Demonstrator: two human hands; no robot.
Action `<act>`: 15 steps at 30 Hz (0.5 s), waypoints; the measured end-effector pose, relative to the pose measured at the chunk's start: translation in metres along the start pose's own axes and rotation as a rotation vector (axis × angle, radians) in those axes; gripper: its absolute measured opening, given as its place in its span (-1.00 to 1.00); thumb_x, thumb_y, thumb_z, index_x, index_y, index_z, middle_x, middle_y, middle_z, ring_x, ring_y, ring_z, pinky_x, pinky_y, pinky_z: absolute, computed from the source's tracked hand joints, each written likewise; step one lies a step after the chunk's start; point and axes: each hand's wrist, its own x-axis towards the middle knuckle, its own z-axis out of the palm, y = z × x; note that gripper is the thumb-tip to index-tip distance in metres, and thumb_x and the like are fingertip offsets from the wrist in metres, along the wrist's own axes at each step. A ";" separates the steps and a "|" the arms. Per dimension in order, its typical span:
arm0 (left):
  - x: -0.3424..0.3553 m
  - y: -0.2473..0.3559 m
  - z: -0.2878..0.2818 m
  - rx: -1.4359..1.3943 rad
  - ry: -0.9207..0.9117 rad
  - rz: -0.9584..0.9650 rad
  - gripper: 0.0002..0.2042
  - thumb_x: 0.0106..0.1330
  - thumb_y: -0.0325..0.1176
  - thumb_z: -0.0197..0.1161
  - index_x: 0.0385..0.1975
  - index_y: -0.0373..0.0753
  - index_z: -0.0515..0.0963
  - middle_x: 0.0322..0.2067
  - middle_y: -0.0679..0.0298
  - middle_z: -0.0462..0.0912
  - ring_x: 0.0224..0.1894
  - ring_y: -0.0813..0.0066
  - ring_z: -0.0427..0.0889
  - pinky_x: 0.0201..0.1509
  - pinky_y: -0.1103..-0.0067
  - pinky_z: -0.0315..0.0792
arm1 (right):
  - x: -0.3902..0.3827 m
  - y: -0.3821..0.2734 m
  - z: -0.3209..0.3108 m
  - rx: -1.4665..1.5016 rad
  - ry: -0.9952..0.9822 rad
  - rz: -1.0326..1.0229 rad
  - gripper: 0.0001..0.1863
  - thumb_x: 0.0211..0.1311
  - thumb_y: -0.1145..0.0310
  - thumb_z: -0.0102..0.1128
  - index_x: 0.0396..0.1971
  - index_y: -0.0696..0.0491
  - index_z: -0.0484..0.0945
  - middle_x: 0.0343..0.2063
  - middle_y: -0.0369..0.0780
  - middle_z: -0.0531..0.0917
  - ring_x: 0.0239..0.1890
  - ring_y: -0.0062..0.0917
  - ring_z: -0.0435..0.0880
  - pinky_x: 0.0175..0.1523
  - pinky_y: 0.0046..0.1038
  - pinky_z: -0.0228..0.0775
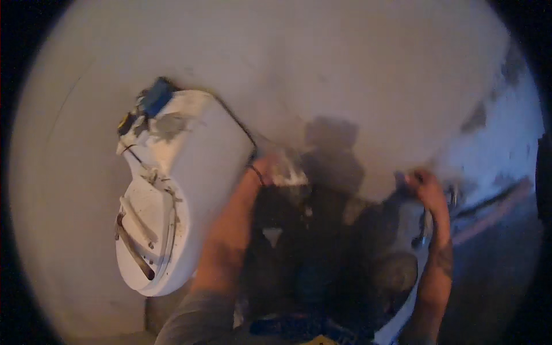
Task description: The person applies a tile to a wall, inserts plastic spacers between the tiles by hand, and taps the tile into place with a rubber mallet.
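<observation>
My left hand [270,168] reaches to the wall just right of a white toilet [215,146], a dark band round its wrist. Its fingers are smeared, and a small pale patch [292,174] on the wall lies beside them; whether they touch it I cannot tell. Further right, my right hand [424,185] is raised with its fingers drawn together. At the fingertips is a small dark bluish shape [401,179], too blurred to name. Below that hand hangs a thin metallic piece [424,230], also unclear.
On the toilet lid [133,253] lie a wooden-looking handle [135,248] and debris. A blue block-shaped thing [157,96] and a black-and-yellow item [125,123] sit on the tank. A long reddish bar [489,213] leans at the right. Shadows darken the wall [368,69].
</observation>
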 end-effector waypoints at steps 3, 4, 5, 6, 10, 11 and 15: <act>-0.002 -0.012 0.003 -0.195 -0.293 0.106 -0.77 0.23 -0.26 0.13 -0.17 -0.19 0.44 -0.27 0.22 0.59 -0.30 0.30 0.61 -0.24 0.30 0.54 | 0.004 -0.033 -0.004 -0.217 -0.129 -0.007 -0.48 0.09 0.03 0.15 -0.08 0.13 0.47 -0.15 -0.03 0.57 -0.09 -0.14 0.51 0.05 -0.26 0.30; -0.001 -0.015 -0.002 -0.186 -0.157 0.083 -0.77 0.24 -0.27 0.12 -0.17 -0.20 0.44 -0.28 0.23 0.60 -0.32 0.30 0.62 -0.26 0.32 0.54 | 0.002 -0.046 0.003 -0.225 -0.221 -0.019 -0.43 0.06 0.01 0.17 -0.02 0.11 0.43 -0.13 -0.02 0.56 -0.12 -0.16 0.54 0.03 -0.27 0.33; 0.007 -0.017 0.004 -0.207 -0.172 0.111 -0.77 0.24 -0.27 0.12 -0.17 -0.20 0.44 -0.28 0.23 0.60 -0.32 0.30 0.62 -0.26 0.32 0.54 | 0.006 -0.052 0.002 -0.285 -0.312 0.062 -0.38 0.04 -0.01 0.19 0.04 0.09 0.38 -0.11 -0.01 0.55 -0.14 -0.18 0.56 0.01 -0.27 0.35; 0.014 -0.019 0.001 -0.146 -0.075 0.132 -0.78 0.25 -0.28 0.11 -0.16 -0.21 0.44 -0.29 0.23 0.60 -0.33 0.30 0.62 -0.27 0.32 0.54 | 0.007 -0.063 0.011 -0.302 -0.358 0.102 -0.43 0.05 -0.04 0.15 -0.07 0.10 0.44 -0.26 -0.01 0.58 -0.28 -0.16 0.58 -0.12 -0.26 0.37; 0.048 -0.023 -0.019 -0.177 -0.193 0.229 -0.73 0.24 -0.30 0.12 -0.09 -0.19 0.42 -0.28 0.24 0.61 -0.34 0.29 0.63 -0.24 0.29 0.54 | 0.007 -0.066 0.027 -0.078 -0.129 0.447 -0.38 -0.04 0.04 0.29 0.02 0.04 0.40 -0.27 -0.08 0.62 -0.37 -0.29 0.63 -0.24 -0.34 0.44; 0.057 -0.024 -0.023 -0.193 -0.217 0.242 -0.73 0.24 -0.30 0.12 -0.09 -0.19 0.42 -0.28 0.24 0.61 -0.34 0.29 0.63 -0.24 0.29 0.54 | 0.005 -0.061 0.032 -0.077 -0.049 0.433 -0.40 -0.05 0.05 0.30 -0.03 0.07 0.42 -0.30 -0.10 0.62 -0.39 -0.32 0.62 -0.27 -0.35 0.43; 0.074 -0.026 -0.048 1.344 -0.099 1.035 -0.50 0.18 -0.28 0.19 0.15 -0.10 0.27 0.04 0.18 0.41 0.03 0.26 0.46 -0.18 0.28 0.50 | -0.002 -0.028 0.054 -0.091 0.245 0.205 -0.47 -0.09 0.07 0.35 -0.20 0.15 0.49 -0.41 -0.17 0.62 -0.48 -0.43 0.58 -0.40 -0.40 0.38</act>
